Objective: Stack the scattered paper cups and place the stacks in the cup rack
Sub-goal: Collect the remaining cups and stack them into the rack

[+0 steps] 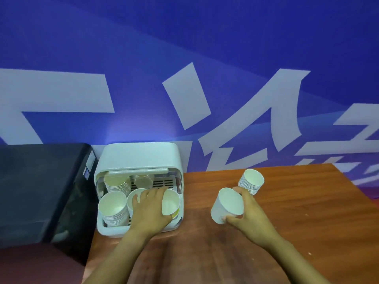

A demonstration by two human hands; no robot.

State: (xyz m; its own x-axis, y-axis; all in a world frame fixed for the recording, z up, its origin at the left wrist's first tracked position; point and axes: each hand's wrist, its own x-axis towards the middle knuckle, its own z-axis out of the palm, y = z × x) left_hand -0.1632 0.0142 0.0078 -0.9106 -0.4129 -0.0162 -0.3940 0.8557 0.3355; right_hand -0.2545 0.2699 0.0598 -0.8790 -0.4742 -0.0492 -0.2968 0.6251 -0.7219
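Both hands grip white paper cups, the left hand point(150, 210) lowering its white paper cup stack point(170, 203) into the nearly full white plastic cup rack point(114, 230), the right hand point(249, 214) holding a single white cup point(227, 203), with one ribbed white stack point(251, 181) left on the brown wooden table point(297, 212).

wall point(225, 37): deep blue, with large pale grey-white brush-stroke characters
counter point(297, 222): reddish-brown wood grain
cup rack point(141, 154): pale white with a faint mint tint; slotted grille inside with dark gaps
paper cups in the rack point(112, 203): white, rims stacked in fine bands
held cup point(226, 206): plain white
stack on the counter point(251, 181): white, ribbed by its rims
appliance beside the rack point(41, 191): glossy black
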